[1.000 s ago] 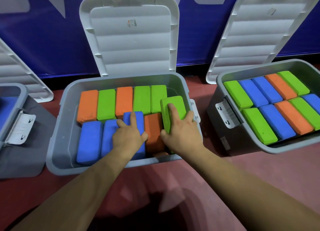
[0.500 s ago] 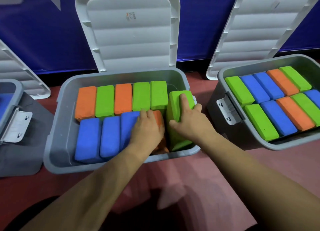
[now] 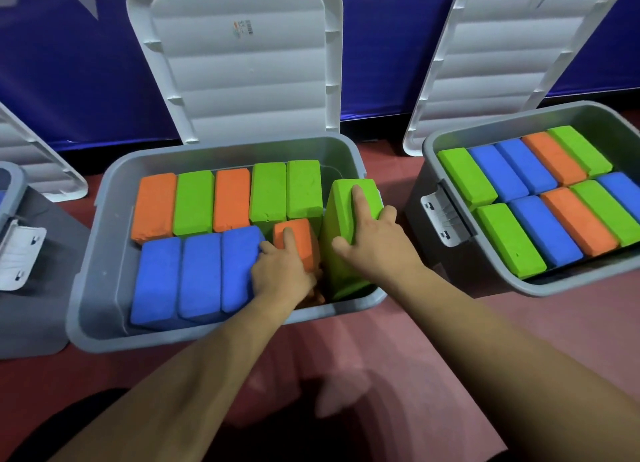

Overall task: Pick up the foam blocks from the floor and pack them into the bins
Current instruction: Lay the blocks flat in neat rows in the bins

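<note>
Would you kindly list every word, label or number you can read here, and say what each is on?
No text is legible.
Sticker on the open lid of the middle bin: coloured marks and fine print, too small and blurred to read.
White shapes on the blue backdrop: cropped graphics, no letters readable.

left hand hides near end of the orange block; leftmost bin cropped
</note>
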